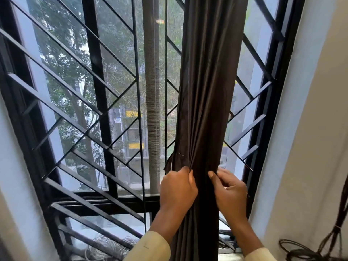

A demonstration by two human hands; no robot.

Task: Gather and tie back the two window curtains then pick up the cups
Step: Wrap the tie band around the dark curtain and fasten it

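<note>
A dark brown curtain (207, 91) hangs bunched into a narrow column in front of the right half of the window. My left hand (177, 189) grips its left folds, fingers curled into the cloth. My right hand (228, 191) holds the right side, thumb on the front and fingers curled round the edge. A thin strip of the same cloth (168, 164) sticks out to the left just above my left hand. No second curtain and no cups show in this view.
Behind the curtain stands a black window grille (90, 113) with diagonal bars, and a grey mesh roll (151, 102) runs down its middle. A white wall (310, 129) is on the right, with dark cables (308, 249) hanging low beside it. Coiled wire (105, 245) lies by the sill.
</note>
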